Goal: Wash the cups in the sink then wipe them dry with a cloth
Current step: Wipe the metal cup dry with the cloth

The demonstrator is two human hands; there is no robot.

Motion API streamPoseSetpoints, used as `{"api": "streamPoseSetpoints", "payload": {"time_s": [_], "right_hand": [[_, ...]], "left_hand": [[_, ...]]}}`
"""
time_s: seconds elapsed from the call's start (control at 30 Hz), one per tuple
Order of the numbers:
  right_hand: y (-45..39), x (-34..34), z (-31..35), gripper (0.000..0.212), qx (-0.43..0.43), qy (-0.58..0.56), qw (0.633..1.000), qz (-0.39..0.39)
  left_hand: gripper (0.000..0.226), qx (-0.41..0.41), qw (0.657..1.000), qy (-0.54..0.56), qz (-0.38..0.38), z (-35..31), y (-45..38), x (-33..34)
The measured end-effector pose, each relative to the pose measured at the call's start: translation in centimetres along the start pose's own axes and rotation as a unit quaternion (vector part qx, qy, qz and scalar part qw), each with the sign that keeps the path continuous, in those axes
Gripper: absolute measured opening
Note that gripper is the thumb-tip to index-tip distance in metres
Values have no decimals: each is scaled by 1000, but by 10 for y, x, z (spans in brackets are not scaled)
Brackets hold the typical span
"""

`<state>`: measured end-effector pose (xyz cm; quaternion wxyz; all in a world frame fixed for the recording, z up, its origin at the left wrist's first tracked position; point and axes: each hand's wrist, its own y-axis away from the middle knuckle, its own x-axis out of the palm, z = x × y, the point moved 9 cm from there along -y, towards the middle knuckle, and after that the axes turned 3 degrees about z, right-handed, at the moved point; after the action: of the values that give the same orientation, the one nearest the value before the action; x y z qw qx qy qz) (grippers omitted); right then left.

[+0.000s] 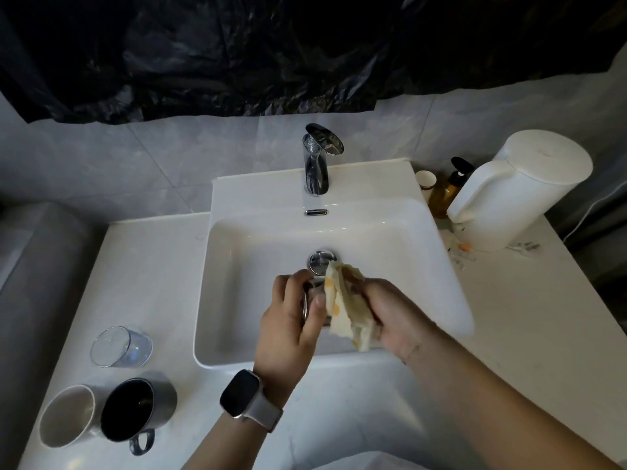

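Drying step, I judge. My left hand point(291, 320) curls around a clear glass cup point(314, 300) over the sink point(339, 228); my right hand point(397, 317) grips the cloth point(342, 310), pressed against the cup. Tap point(317, 157) isn't running. Clear glass point(120, 347), white cup point(68, 415) and dark mug point(135, 412) wait on the left counter. Next: rotate the cup against the cloth, then set it down.

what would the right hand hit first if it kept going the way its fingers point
The right hand points up-left, its grip on the cloth. First in line is the glass in the left hand, which the cloth already seems to touch; past that, the sink wall. Depth is unclear.
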<state>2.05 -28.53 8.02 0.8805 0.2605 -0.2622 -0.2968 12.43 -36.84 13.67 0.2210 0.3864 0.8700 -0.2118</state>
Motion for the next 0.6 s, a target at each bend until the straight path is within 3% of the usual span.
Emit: {"api": "streamPoseSetpoints", "payload": {"time_s": [0.07,0.1,0.17,0.23,0.3,0.37,0.4,0.5,0.6], "right_hand": [[-2,5,3,30,-9,2,1000,21],[0,5,8,30,-57,30,998,12],[17,9,26,23,-205,121,971,-19],[38,22,32,21,-330,258,908,-19],[44,25,27,36,-362,318,876,-11],[45,19,27,33,-345,292,892,-14],[45,17,25,28,-317,268,910,-16],[33,5,9,31,-160,96,982,-1],[17,-1,-3,39,-12,-30,999,43]], "left_hand": [[42,36,998,-6,43,8,-1,1],[42,27,998,36,47,11,-1,-1],[39,-73,982,174,31,23,-2,-1],[48,-199,937,286,17,38,4,10],[62,-247,913,324,14,40,8,19],[60,-263,909,324,-19,38,12,20],[51,-243,924,291,-39,33,13,15],[24,-35,998,33,-32,-1,7,-5],[44,101,984,-141,36,-12,-3,-1]]}}
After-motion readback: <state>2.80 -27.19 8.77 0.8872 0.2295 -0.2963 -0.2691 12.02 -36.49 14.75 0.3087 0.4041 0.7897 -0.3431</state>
